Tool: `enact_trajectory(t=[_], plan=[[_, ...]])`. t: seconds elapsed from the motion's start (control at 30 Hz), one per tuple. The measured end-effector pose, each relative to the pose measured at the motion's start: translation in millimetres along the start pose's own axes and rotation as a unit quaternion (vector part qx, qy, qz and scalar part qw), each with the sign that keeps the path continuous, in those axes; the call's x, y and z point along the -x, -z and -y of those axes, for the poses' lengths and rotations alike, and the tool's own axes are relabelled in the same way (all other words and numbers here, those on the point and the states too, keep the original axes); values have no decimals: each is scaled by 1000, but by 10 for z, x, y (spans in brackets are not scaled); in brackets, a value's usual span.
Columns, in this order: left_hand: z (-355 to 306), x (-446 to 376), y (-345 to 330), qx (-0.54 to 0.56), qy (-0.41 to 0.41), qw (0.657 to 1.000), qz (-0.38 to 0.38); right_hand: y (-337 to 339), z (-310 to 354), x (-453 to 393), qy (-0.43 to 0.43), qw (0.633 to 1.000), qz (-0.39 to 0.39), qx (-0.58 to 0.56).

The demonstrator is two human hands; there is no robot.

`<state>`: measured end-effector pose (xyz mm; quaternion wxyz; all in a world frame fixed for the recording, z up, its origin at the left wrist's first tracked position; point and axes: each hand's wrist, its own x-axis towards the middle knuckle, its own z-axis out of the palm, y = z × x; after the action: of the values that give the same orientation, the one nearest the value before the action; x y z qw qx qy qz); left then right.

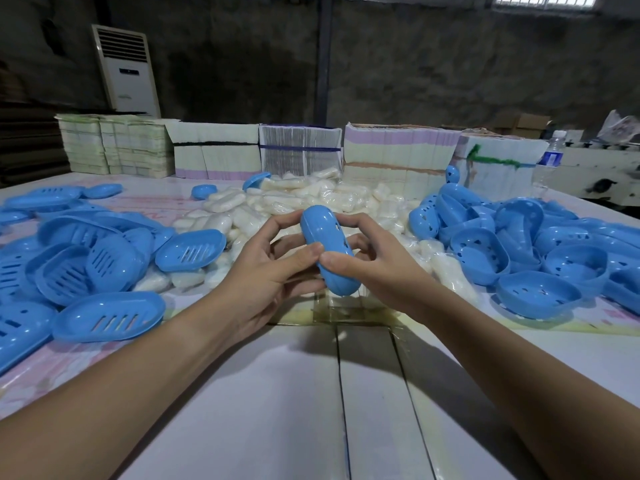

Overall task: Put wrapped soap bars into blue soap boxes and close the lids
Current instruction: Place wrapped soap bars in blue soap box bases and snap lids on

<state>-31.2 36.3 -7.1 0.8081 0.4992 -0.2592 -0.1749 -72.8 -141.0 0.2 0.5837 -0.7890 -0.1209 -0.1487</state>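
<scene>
A closed blue soap box (325, 247) stands on edge above the table, held between both hands. My left hand (266, 268) grips its left side, thumb pressed on the near part. My right hand (374, 265) grips the right side, thumb meeting the left thumb on the box. What is inside the box is hidden. A heap of white wrapped soap bars (294, 199) lies just behind the hands. Slotted blue box halves (110, 320) are piled at the left. Blue halves with round holes (540, 296) are piled at the right.
Bundled stacks of flat printed cartons (301, 150) line the far side of the table. A water bottle (550, 157) stands at the far right. A white standing air conditioner (126, 71) is behind at the left. The pale table top (311, 393) stretches in front of me.
</scene>
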Motion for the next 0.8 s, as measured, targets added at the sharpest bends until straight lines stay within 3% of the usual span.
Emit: enact_trajectory(t=[0.2, 0.47, 0.63, 0.8], plan=[[10, -22, -24, -16, -2, 1000, 8, 39, -40, -15, 0, 999, 3, 47], [62, -13, 1, -207, -29, 978, 21, 419, 131, 7, -38, 969, -129, 206], [188, -58, 90, -374, -56, 921, 91, 1029, 156, 268, -108, 906, -194, 361], [225, -85, 194, -459, -59, 878, 118, 1944, 79, 968, -229, 821, -268, 448]])
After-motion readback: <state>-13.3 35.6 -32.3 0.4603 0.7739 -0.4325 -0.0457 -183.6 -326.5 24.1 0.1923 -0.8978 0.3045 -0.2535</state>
